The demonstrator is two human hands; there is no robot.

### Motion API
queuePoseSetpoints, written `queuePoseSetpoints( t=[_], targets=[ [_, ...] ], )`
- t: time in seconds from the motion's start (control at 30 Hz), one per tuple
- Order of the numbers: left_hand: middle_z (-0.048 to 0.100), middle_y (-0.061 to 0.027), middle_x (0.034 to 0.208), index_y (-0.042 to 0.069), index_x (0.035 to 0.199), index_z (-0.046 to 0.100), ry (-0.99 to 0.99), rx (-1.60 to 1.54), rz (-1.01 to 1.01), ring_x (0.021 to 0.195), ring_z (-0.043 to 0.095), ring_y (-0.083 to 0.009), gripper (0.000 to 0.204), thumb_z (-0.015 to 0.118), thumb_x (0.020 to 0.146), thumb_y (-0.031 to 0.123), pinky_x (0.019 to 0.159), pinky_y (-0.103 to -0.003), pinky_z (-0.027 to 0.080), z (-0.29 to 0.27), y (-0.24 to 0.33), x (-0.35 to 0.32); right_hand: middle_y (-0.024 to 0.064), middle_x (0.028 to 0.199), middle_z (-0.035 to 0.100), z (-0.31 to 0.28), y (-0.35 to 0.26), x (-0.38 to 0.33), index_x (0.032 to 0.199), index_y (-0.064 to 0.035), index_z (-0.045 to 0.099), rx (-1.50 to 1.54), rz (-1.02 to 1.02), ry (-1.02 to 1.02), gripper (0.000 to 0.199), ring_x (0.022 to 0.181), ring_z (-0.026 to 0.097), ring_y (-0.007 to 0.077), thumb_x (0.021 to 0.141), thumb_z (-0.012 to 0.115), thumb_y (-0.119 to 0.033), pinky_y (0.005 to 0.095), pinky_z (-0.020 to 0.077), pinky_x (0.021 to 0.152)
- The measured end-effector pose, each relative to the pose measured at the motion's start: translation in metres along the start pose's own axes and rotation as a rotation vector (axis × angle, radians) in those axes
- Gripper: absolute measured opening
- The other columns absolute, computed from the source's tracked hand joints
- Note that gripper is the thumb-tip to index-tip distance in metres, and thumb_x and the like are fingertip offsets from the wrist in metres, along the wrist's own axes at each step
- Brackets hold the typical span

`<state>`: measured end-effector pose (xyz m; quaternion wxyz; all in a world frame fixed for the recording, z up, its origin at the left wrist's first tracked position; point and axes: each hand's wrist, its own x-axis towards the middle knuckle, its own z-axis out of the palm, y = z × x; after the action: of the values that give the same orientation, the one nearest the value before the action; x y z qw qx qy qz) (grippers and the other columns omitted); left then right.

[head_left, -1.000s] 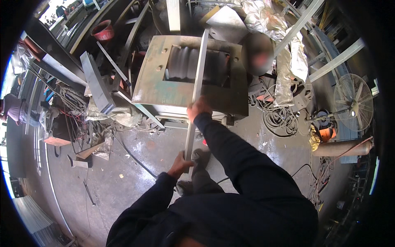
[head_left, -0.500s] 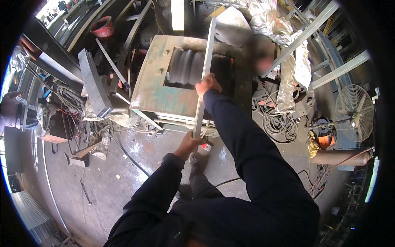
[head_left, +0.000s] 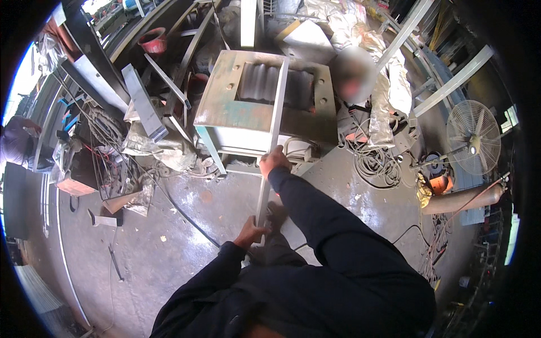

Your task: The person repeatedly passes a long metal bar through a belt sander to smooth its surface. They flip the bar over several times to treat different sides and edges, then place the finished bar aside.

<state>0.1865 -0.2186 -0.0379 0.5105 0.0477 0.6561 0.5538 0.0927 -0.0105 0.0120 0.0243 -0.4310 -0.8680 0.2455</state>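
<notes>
I hold a long, straight grey metal bar [head_left: 278, 112] with both hands, pointing away from me. My left hand [head_left: 251, 232] is closed round its near end, close to my body. Further along, my right hand [head_left: 275, 161] grips it near the front of a machine. The bar's far part passes over the machine's worn, greenish metal housing [head_left: 217, 112]. In the housing's rectangular opening lie ribbed, dark rollers [head_left: 259, 84]. Whether the bar touches the housing I cannot tell.
Metal profiles [head_left: 141, 101] and a red bucket [head_left: 153, 40] are at the far left. To the right are coiled cables [head_left: 378, 164], a standing fan [head_left: 473, 138] and a gas cylinder [head_left: 465, 201]. A black cable [head_left: 183, 211] crosses the floor. A person [head_left: 20, 141] is at the left edge.
The bar has come back toward me, with both hands still on it. Its far end has dropped from beyond the machine to over the roller opening. The view has shifted slightly.
</notes>
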Motion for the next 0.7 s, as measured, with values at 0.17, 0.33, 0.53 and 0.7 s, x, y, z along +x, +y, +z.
queuePoseSetpoints(
  t=[0.17,0.33,0.53,0.7],
  targets=[
    [0.061,-0.0143,0.096,-0.007,0.116,0.050,0.003,0.018,-0.002,0.083,0.062,-0.0223,0.061,0.078,0.067,0.016,0.071,-0.035,0.051,-0.014,-0.047,-0.045,0.0241,0.104,0.066,0.030,0.016,-0.056,0.111,0.0017,0.045,0.053,0.005,0.012,0.041,0.097,0.066,0.0382,0.084,0.057,-0.028,0.0496,0.0517,0.085],
    [0.061,-0.0172,0.092,-0.010,0.113,0.050,0.048,0.148,-0.042,0.079,0.063,-0.0231,0.067,0.082,0.064,0.022,0.067,-0.034,0.052,-0.028,-0.062,-0.089,0.0287,0.110,0.064,0.049,0.026,-0.093,0.125,0.0115,0.038,0.048,-0.047,-0.035,0.062,0.100,0.065,0.0403,0.086,0.052,-0.035,0.0484,0.0516,0.085],
    [0.060,-0.0105,0.083,-0.005,0.107,0.053,0.164,0.328,-0.002,0.067,0.060,-0.0188,0.055,0.079,0.063,0.016,0.052,-0.031,0.047,-0.038,-0.071,-0.120,0.0296,0.103,0.062,0.038,0.037,-0.136,0.118,0.0086,0.044,0.205,-0.024,-0.106,0.059,0.098,0.063,0.0426,0.081,0.058,-0.035,0.0476,0.0502,0.087],
    [0.063,-0.0130,0.101,-0.006,0.112,0.057,-0.189,0.009,0.074,0.091,0.062,-0.0236,0.053,0.070,0.067,0.018,0.080,-0.034,0.050,-0.032,-0.053,-0.106,0.0290,0.114,0.053,0.025,0.029,-0.127,0.113,0.0056,0.048,0.289,-0.306,0.259,0.055,0.108,0.053,0.0429,0.074,0.066,-0.030,0.0483,0.0463,0.089]
  ],
)
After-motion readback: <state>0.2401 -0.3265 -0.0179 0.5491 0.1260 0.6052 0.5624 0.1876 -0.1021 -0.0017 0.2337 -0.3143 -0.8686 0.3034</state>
